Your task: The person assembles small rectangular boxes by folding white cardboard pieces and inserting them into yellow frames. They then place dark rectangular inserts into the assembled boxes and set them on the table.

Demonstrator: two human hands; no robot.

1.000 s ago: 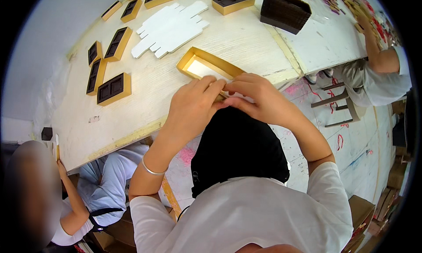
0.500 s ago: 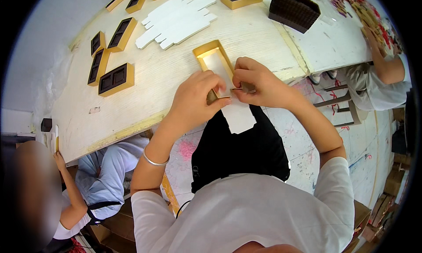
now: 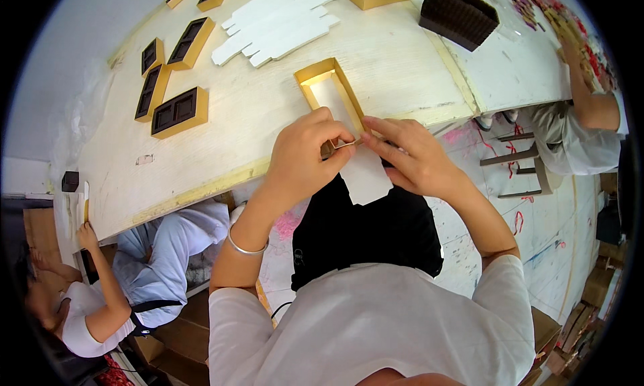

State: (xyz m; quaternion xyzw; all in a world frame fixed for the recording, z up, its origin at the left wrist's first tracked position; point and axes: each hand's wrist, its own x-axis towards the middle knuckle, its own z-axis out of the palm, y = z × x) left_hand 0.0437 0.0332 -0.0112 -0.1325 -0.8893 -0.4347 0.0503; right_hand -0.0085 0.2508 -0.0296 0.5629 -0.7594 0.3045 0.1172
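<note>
A long gold box (image 3: 330, 89) with a white inside lies at the near edge of the pale wooden table (image 3: 268, 111). My left hand (image 3: 305, 154) and my right hand (image 3: 409, 158) both pinch its near end, fingertips almost touching. A white card flap (image 3: 365, 175) hangs from that end down over my black lap. A silver bangle (image 3: 245, 246) sits on my left wrist.
Gold boxes with dark compartment trays (image 3: 180, 111) lie at the table's left. A fan of white flat cards (image 3: 275, 24) and a dark brown stack (image 3: 459, 14) are further back. One person sits low at left (image 3: 121, 292), another at the right table (image 3: 580, 118).
The gold box has turned lengthwise and slid toward the table edge. My hands moved from covering my lap to pinching its near end, and the white flap now shows.
</note>
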